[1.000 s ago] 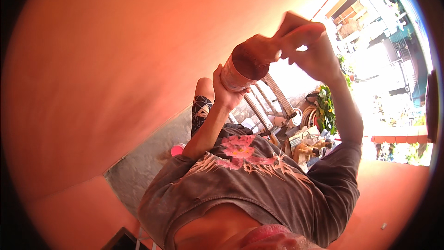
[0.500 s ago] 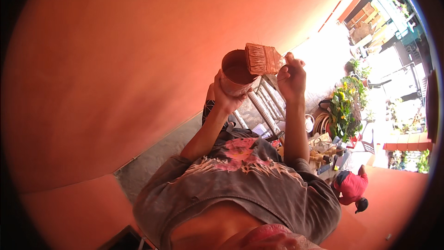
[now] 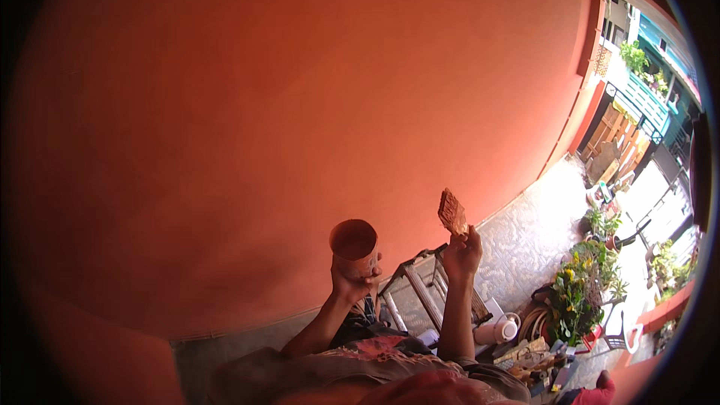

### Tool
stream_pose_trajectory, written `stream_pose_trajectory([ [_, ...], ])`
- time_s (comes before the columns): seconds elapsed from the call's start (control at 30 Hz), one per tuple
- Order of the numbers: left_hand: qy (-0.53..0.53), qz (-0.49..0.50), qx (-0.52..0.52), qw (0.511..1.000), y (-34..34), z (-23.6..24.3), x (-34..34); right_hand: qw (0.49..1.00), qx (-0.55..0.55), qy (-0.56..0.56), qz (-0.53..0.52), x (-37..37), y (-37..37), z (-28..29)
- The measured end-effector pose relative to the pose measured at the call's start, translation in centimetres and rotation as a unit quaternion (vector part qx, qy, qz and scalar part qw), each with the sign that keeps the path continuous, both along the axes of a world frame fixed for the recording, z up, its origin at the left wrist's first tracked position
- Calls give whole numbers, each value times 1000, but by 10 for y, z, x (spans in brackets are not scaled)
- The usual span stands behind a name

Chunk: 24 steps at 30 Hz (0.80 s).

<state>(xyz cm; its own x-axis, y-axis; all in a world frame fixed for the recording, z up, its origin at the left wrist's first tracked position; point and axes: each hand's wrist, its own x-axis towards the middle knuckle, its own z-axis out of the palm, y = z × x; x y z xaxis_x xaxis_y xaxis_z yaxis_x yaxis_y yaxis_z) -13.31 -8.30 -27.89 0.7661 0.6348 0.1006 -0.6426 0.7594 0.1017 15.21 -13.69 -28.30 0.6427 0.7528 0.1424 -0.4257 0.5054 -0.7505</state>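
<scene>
My left hand (image 3: 352,283) is wrapped round a small round paint pot (image 3: 357,263), its open mouth showing reddish-brown paint inside. Smears of paint cover the pot's outside. To the right of it and a little higher, my right hand (image 3: 462,253) grips a flat paintbrush (image 3: 452,214) by its handle, which the fingers mostly hide. The brush points upward, coated in the same orange-brown paint, and is apart from both pot and wall. In front of both hands rises a broad orange wall (image 3: 300,120).
A metal stepladder (image 3: 421,292) stands just beyond my arms. On the right are a white container (image 3: 499,330), a coiled hose (image 3: 534,324), potted plants (image 3: 574,292) and assorted clutter (image 3: 529,356). Another person in red (image 3: 596,391) shows at the lower right edge. Patterned paving (image 3: 517,247) runs along the wall.
The view has tilted up toward the wall, so hands and pot sit lower in it. The brush has left the pot's rim and now stands upright, away from it.
</scene>
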Motion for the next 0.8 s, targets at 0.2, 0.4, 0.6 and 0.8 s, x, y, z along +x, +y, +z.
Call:
stream_pose_trajectory([
  [0.2,-58,-2,5,998,6,-3,-19,917,106,368,114,-19,-5,52],
  [0.4,-81,22,0,996,-1,0,-18,905,131,393,93,-15,10,37],
  [0.6,-96,23,10,995,-7,6,-14,916,152,357,104,-9,15,45],
  [0.8,-112,51,1,992,-6,5,-21,977,151,131,79,23,34,38],
])
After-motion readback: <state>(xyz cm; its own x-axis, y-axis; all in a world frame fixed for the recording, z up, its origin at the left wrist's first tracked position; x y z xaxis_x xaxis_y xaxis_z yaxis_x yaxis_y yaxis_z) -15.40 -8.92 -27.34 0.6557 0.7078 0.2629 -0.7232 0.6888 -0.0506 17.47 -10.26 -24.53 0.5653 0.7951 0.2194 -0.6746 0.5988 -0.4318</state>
